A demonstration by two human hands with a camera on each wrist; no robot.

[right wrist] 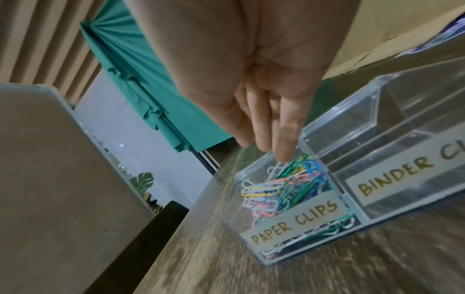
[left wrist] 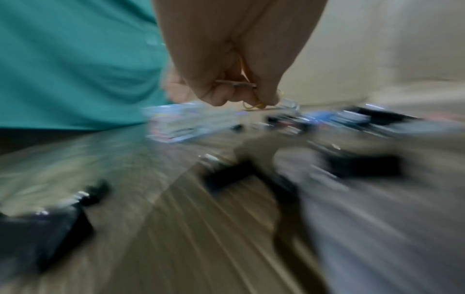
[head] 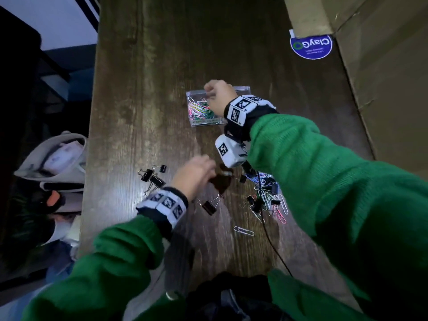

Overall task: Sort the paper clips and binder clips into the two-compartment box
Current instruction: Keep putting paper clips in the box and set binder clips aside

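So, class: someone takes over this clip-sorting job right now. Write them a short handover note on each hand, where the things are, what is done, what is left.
Right hand: fingers straight, over the PAPER CLIPS compartment of the clear box, a white clip at its fingertips.
Left hand: pinches a small clip, low above the table; the view is blurred.
Done: many coloured paper clips are in their compartment.
Left: the BINDER compartment looks empty. Binder clips lie loose at left; a mixed pile lies under the right arm.
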